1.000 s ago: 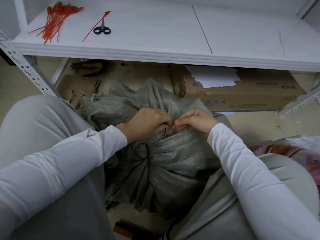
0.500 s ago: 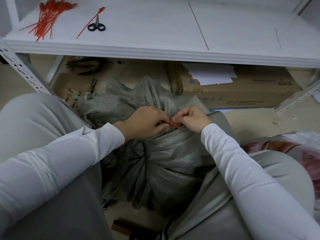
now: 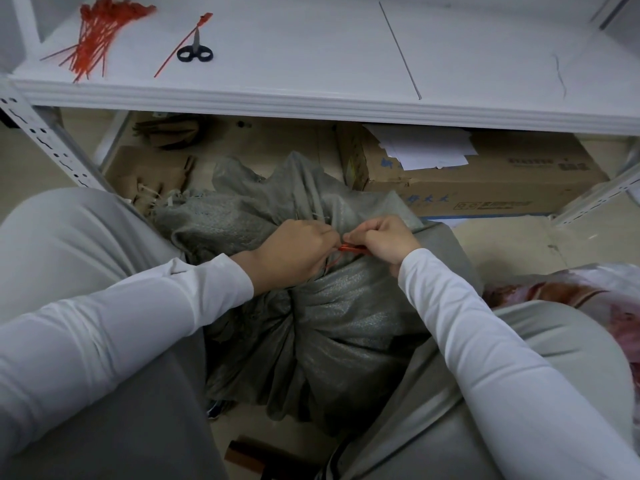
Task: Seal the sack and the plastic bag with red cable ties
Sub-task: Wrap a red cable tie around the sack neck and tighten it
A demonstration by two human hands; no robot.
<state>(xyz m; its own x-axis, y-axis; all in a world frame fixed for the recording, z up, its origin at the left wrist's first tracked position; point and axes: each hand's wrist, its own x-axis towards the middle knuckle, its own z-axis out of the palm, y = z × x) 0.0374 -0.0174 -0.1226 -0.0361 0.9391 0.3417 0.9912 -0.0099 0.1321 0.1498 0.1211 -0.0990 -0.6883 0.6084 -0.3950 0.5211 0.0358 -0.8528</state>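
A grey woven sack point(image 3: 332, 327) stands between my knees, its neck bunched together. My left hand point(image 3: 294, 254) grips the gathered neck and one end of a red cable tie point(image 3: 351, 249). My right hand point(image 3: 384, 239) pinches the other end of that tie, close against the left hand. Most of the tie is hidden under my fingers. A plastic bag point(image 3: 588, 292) with reddish contents lies at the right edge, beyond my right knee.
A white shelf point(image 3: 311, 98) runs across the top. On it lie a bundle of red cable ties point(image 3: 100, 32), black-handled scissors point(image 3: 195, 51) and one loose red tie point(image 3: 180, 46). Cardboard boxes point(image 3: 485, 188) sit under the shelf behind the sack.
My hands have stayed at the sack's neck. More of the red tie shows between them now, with the right hand drawn slightly to the right.
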